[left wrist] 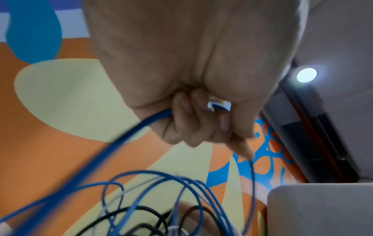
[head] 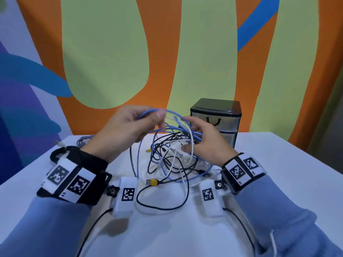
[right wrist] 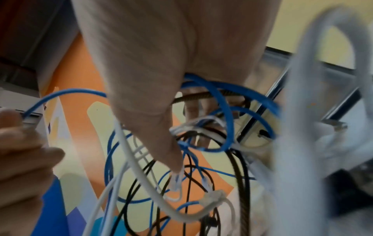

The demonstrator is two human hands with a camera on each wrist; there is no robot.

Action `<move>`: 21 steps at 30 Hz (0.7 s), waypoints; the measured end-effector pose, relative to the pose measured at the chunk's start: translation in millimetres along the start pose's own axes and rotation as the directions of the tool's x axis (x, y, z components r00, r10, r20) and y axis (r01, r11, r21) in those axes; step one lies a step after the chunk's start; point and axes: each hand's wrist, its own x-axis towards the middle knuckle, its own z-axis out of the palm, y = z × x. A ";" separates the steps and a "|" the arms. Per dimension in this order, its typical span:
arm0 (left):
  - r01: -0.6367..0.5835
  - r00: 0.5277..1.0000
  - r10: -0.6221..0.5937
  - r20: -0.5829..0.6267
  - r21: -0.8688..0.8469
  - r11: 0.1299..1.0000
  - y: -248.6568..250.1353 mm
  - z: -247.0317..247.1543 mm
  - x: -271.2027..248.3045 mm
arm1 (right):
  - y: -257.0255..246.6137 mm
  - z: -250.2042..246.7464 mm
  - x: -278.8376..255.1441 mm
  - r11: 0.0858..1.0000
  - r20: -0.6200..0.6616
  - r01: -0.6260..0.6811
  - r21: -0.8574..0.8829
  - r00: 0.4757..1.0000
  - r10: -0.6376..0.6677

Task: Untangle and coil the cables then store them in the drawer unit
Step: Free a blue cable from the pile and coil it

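Nearest us on the white table (head: 278, 182) lies a slack black cable (head: 163, 207) ending in a yellow-collared plug (head: 154, 182). Beyond it sits the tangle of cables (head: 172, 151), blue, white and black loops crossing one another, partly lifted off the tabletop. Our left hand (head: 128, 127) is curled around the blue cable (head: 154, 110) and holds it up above the heap. Our right hand (head: 202, 140) reaches into the knot with fingers spread and loosely bent, strands draped over them; we cannot tell whether it truly grips any. To work well here, we judge it best to keep the blue cable lightly taut and feed its loops out through the others, never yanking, since connectors may snag. Far right stands the drawer unit (head: 216, 106), its drawers closed; a black cord (head: 213, 121) shows through the clear upper drawer.
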 end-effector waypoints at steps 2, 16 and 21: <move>-0.053 0.996 0.033 -0.088 -0.242 0.969 3.4 0.3 2.4 | -1.1 0.3 -1.4 1.000 0.058 -0.001 -0.019 0.998 0.002; -0.552 0.559 -0.052 -0.827 -0.419 0.721 -26.5 -84.2 6.0 | 11.1 -0.7 0.2 0.923 -0.081 -0.164 -0.349 0.986 0.144; -0.028 0.624 -0.207 -0.753 -0.286 0.958 -14.0 -61.5 10.0 | 4.2 1.2 -1.3 0.971 -0.040 -0.056 -0.234 0.998 0.047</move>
